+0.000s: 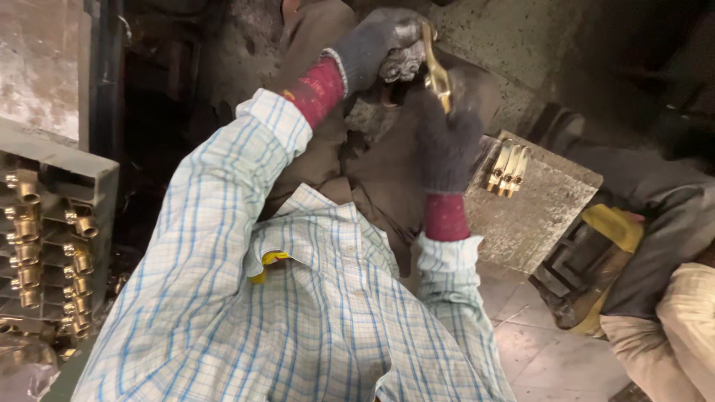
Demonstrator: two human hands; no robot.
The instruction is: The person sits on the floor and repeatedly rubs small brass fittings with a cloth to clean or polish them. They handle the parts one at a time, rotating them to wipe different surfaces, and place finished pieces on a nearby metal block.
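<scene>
At the top centre of the frame, your left hand [372, 46], in a grey knit glove with a red cuff, is closed around the upper end of a shiny curved brass casting [436, 73]. Your right hand [447, 145], gloved the same way, grips its lower end just below. To the right, three similar brass pieces [508, 170] lie on a grey stone block [532, 212]. At the left edge, a grey tray [71, 167] holds rows of brass fittings [26, 246].
</scene>
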